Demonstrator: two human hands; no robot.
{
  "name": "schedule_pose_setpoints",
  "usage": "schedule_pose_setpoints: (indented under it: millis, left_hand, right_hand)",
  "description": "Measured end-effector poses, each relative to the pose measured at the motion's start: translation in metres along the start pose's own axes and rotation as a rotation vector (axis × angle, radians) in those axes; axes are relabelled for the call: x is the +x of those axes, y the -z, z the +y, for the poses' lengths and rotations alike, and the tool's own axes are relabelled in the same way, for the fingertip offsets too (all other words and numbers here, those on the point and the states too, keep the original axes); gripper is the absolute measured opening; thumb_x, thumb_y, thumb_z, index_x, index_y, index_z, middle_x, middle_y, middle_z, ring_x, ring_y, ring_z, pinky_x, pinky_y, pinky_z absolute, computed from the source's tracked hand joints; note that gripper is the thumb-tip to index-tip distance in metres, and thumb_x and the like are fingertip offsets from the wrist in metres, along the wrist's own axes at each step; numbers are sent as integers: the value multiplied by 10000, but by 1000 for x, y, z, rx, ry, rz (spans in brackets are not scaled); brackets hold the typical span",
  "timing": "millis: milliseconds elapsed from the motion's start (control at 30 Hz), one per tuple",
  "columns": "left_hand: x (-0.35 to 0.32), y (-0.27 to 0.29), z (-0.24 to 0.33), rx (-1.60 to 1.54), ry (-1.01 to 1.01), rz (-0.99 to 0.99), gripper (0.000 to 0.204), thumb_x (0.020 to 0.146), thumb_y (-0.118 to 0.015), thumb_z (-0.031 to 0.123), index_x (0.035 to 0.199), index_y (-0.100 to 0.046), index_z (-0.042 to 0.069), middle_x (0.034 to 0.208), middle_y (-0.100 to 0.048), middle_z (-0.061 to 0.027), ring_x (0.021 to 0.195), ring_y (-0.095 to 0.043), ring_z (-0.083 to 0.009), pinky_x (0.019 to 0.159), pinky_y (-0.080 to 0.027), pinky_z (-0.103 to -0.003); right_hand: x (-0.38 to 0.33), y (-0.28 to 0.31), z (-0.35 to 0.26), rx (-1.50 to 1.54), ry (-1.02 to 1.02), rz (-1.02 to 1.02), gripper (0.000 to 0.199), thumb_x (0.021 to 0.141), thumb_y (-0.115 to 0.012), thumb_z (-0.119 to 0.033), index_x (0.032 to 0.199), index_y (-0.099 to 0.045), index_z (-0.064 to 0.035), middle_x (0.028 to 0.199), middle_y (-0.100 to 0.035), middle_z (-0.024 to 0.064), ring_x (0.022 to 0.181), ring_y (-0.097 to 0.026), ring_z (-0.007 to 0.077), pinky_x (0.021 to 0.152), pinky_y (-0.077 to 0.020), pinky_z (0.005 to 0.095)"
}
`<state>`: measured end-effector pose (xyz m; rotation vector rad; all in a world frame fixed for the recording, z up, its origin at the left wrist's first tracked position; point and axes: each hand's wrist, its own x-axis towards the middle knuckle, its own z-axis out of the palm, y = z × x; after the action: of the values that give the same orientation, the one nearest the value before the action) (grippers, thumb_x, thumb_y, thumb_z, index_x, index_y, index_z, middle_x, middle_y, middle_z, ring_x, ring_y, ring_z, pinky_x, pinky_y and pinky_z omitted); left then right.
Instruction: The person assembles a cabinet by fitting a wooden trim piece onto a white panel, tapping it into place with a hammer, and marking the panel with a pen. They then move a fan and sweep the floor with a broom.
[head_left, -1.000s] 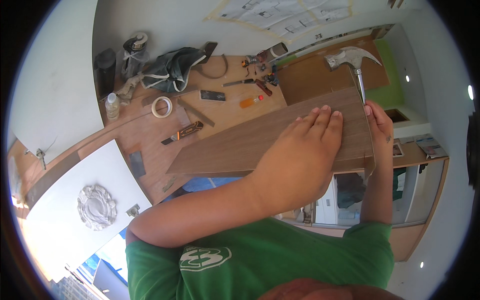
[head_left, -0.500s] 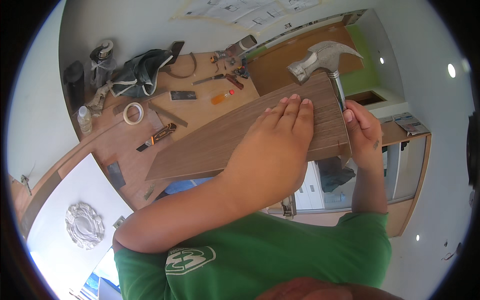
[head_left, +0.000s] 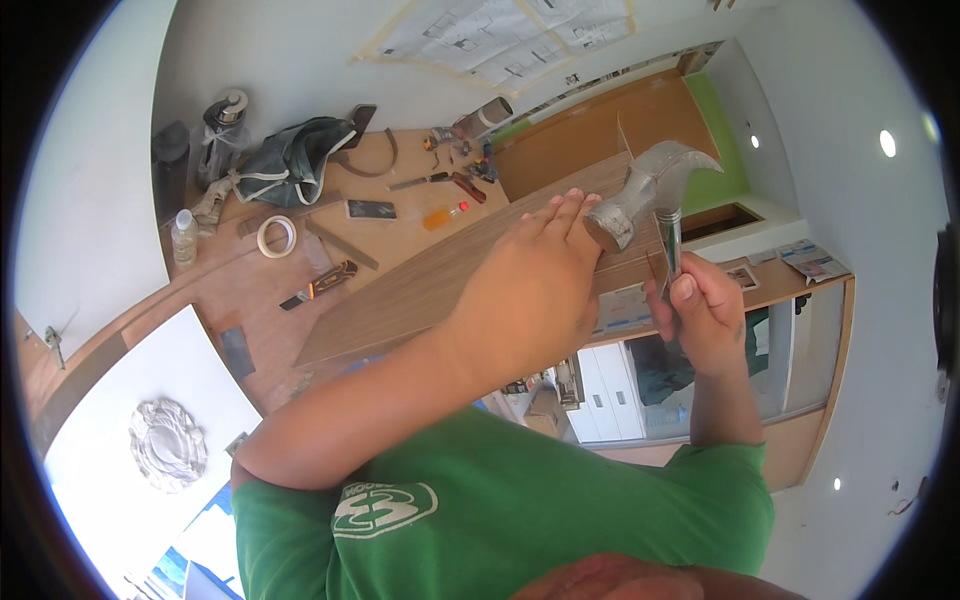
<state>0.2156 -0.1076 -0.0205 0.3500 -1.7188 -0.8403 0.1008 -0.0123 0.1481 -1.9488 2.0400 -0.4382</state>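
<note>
A long wood-grain board (head_left: 400, 300) slants across the middle, its narrow end at the left. My left hand (head_left: 535, 265) lies on top of it, fingers stretched out and side by side. Held in my right hand (head_left: 708, 310) is a claw hammer (head_left: 640, 190), gripped around its shiny metal handle just under the head. The hammer head hangs over the board's right end, its striking face close to my left fingertips; whether it touches the board I cannot tell. A thin strip (head_left: 625, 137) sticks up at the board's far right corner.
On the worktop beyond lie a roll of tape (head_left: 276, 237), a utility knife (head_left: 320, 284), an orange bottle (head_left: 445, 215), a dark block (head_left: 371, 209), a handsaw (head_left: 468, 187) and a dark bag (head_left: 297, 165). A clear bottle (head_left: 184, 238) stands at left. Shelving with newspaper (head_left: 812, 261) is at right.
The hammer and my right hand have come down and the hammer has turned. My left hand has slid slightly left along the board. The board's right end has shifted, and the view has tilted slightly.
</note>
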Motion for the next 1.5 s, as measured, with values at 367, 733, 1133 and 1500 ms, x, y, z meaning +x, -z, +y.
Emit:
schedule_pose_setpoints:
  millis: [367,733,1133,1500]
  left_hand:
    - [9,3,-4,-43,56,4,662,763,-614,58,1391,-435,-58,1075,-592,-272,984,-592,-386,867,-486,-427]
    - [15,12,29,-132,394,-193,718,775,-556,14,1468,-368,-4,998,-644,-226,905,-656,-360,794,-510,-391]
    - [10,3,24,-42,446,-111,333,775,-622,43,1102,-601,-16,836,-662,-137,731,-655,-255,676,-509,-362]
    - [15,-3,25,-89,251,-43,294,783,-612,46,1070,-605,-19,838,-653,-141,713,-639,-233,674,-510,-338]
  right_hand:
    - [-6,-9,30,299,104,110,415,1041,-475,-396,993,-582,2,679,-514,1,571,-469,66,528,-384,223]
    - [-7,-21,35,407,141,-62,347,1053,-460,-313,931,-586,-13,661,-496,51,583,-484,124,552,-408,309]
    - [-3,-11,50,239,236,-55,324,1056,-438,-273,896,-545,-12,665,-506,101,590,-500,201,577,-420,352]
    - [42,-7,103,247,132,151,428,1055,-431,-343,815,-523,-1,645,-512,131,594,-517,238,604,-419,408]
